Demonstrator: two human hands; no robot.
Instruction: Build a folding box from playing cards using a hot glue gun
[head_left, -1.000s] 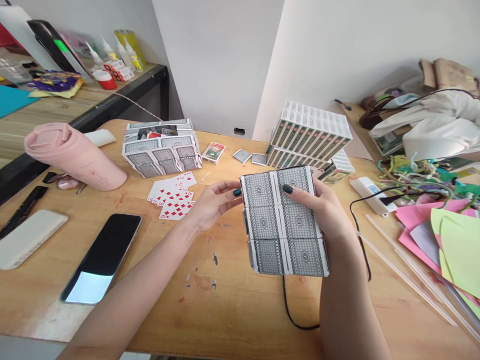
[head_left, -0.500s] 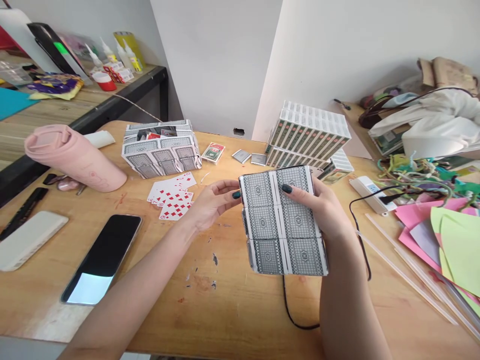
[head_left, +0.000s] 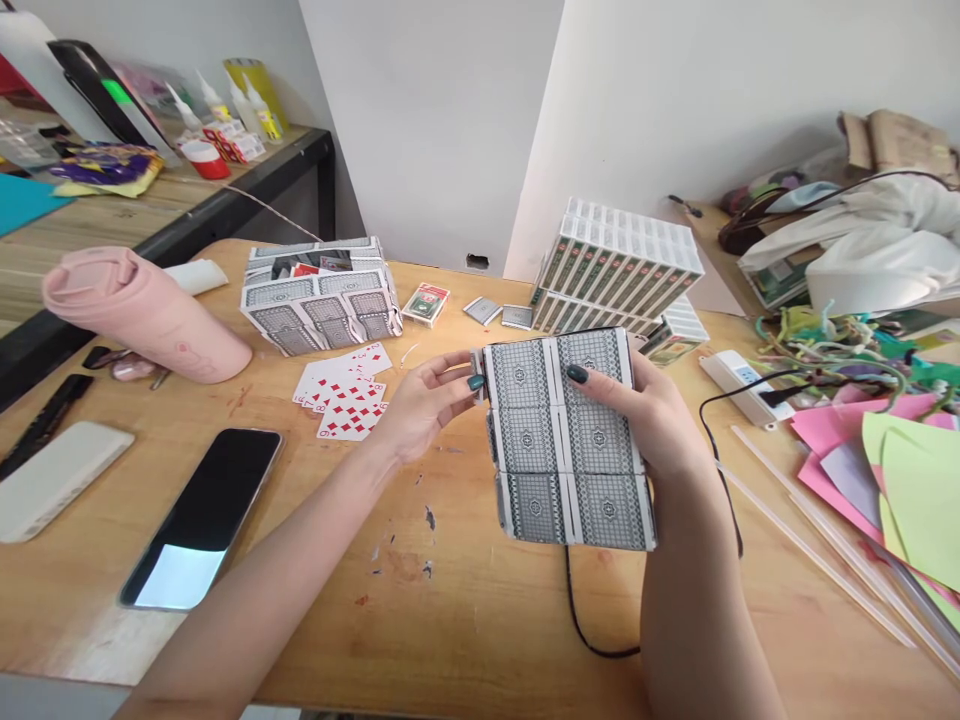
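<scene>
A panel or box built from grey-patterned playing cards (head_left: 562,440) is held up over the table, its face toward me. My right hand (head_left: 660,410) grips its right side, thumb flat on the front and fingers hidden behind. At the upper left edge, my left hand (head_left: 435,400) pinches a card flap (head_left: 477,362) that stands out from the side. Behind my left wrist, several face-up diamond cards (head_left: 346,392) lie fanned. Farther back stands an open box made of playing cards (head_left: 322,310), with loose cards inside. Beside it lies a boxed card deck (head_left: 427,304).
Stacked card decks (head_left: 615,265) stand at the back right, with two small folded cards (head_left: 484,311) nearby. A pink tumbler (head_left: 150,310), a phone (head_left: 202,520) and a white power bank (head_left: 67,480) are at left. A power strip (head_left: 742,385), clear sticks (head_left: 825,550) and coloured paper (head_left: 915,480) lie right.
The card flap at the upper left edge now stands farther out from the card-built piece, pinched in my left hand. My right hand keeps its hold, with the piece shifted slightly.
</scene>
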